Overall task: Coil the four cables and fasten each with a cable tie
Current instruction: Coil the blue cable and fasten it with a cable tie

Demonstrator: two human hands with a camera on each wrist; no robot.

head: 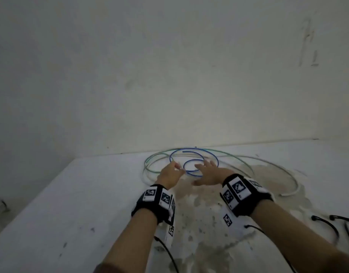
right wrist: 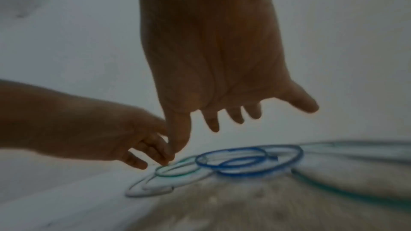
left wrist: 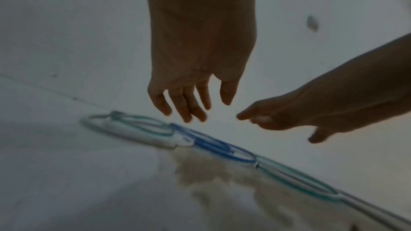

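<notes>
My left hand (head: 170, 174) and right hand (head: 210, 173) both hang just above the loose thin blue plastic cable (head: 193, 162), which lies in overlapping rings on the white, stained tabletop (head: 71, 194). My left fingers reach toward the blue cable's left edge; they look loosely bunched in the head view, yet the left wrist view shows them relaxed and empty. My right hand is spread wide, palm down, over the blue rings, holding nothing. Around the blue cable sprawl a thin green cable (head: 155, 156) and a pale white cable (head: 288, 186), wider and flatter loops. Only the head view shows the black cable ties (head: 327, 223), well apart from the blue cable, near my right forearm. The wrist views are blurred; whether any finger touches a cable, I cannot tell.
</notes>
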